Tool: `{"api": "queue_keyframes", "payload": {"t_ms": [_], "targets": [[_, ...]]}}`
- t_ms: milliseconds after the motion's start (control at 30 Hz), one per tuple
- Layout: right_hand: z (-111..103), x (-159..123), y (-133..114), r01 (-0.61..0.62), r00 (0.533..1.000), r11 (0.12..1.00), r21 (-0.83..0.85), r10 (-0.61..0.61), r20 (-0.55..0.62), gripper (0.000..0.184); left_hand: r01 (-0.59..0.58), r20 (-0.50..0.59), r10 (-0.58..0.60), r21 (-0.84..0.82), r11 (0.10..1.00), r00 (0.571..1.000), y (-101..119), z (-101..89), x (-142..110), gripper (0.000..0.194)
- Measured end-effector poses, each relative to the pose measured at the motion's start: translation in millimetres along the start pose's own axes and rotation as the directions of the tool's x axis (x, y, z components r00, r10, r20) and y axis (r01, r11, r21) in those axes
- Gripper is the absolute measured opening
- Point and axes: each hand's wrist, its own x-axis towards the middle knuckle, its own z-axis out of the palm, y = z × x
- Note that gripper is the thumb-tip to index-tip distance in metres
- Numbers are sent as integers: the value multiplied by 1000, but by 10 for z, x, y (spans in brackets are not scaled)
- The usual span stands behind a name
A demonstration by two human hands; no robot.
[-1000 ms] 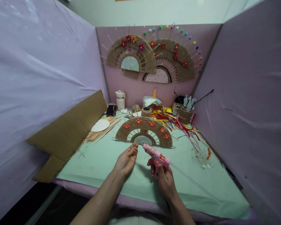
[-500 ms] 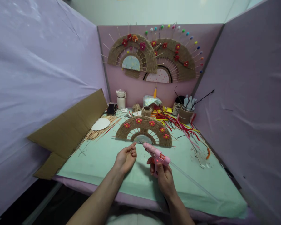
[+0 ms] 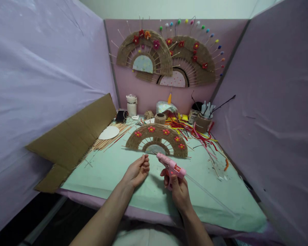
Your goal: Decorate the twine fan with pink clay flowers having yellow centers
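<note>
My right hand grips a pink hot glue gun, its nozzle aimed up and left; a clear glue stick trails from its back. My left hand hovers just left of the nozzle, fingers curled with the tips pinched together on something too small to make out. Just beyond both hands a jute-wound half-circle fan with red flowers lies on the green mat.
A cardboard sheet leans along the left wall. Wooden skewers and a white paper half-disc lie beside it. Pipe cleaners, twine spool, cups and a white bottle crowd the back. Two finished fans hang on the rear wall.
My left hand's fingers have curled tighter into a pinch near the glue gun's nozzle. The view shifted slightly; the glue gun has hardly moved.
</note>
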Motion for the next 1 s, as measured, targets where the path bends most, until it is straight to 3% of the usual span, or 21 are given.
{"api": "queue_keyframes", "payload": {"t_ms": [233, 533, 1000], "targets": [[-5, 2, 10, -18, 1000, 1000, 5, 18, -1, 57, 80, 22, -79, -38, 996, 997, 43, 19, -10, 24], [-6, 0, 20, 1, 1000, 1000, -10, -1, -7, 55, -91, 62, 85, 106, 990, 994, -17, -8, -13, 17], [-16, 0, 51, 0, 1000, 1000, 15, 0, -6, 55, -122, 104, 115, 58, 991, 988, 8, 10, -18, 9]]}}
